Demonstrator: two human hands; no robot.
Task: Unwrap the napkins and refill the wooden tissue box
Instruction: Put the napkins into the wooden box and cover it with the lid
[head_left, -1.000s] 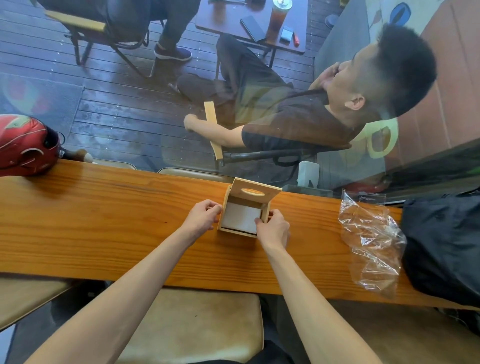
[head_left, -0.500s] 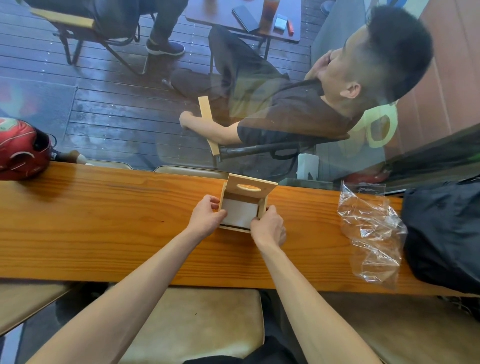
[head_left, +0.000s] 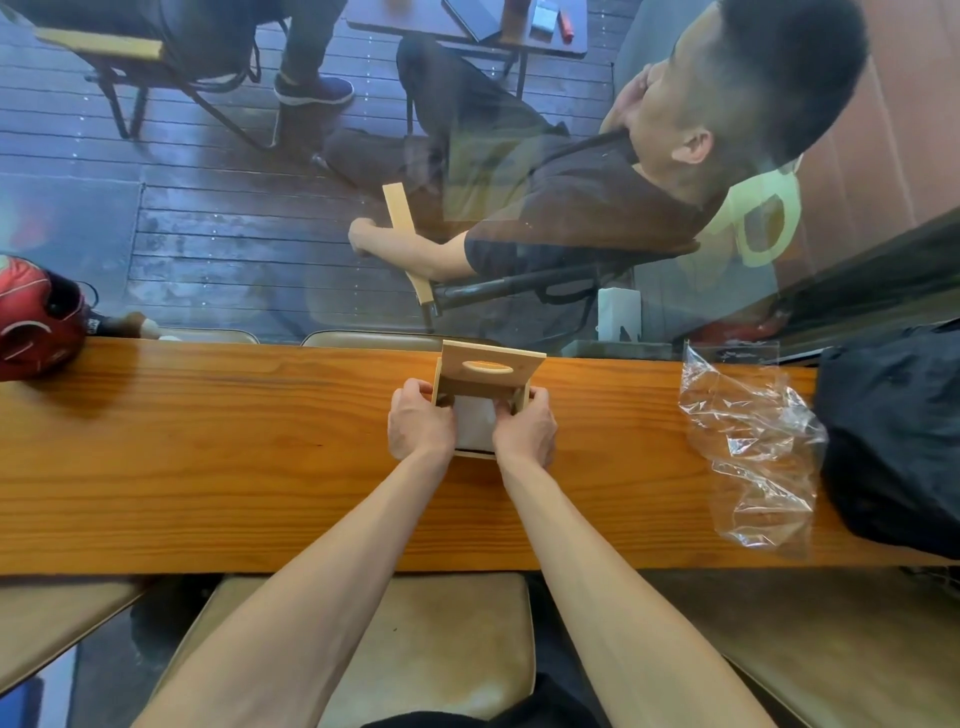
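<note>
1. Both hands have closed in on the wooden tissue box (head_left: 485, 387) since a second ago; the left hand (head_left: 421, 428) now covers its left side, and the right hand (head_left: 524, 434) its right.
2. Fingers of each hand curl against the box at its open top, over the white napkins (head_left: 475, 423) inside.
3. Fingertips are hidden under the raised lid (head_left: 491, 366).
4. Empty plastic wrapper (head_left: 753, 452) lies well apart on the wooden counter (head_left: 208, 457).
</note>
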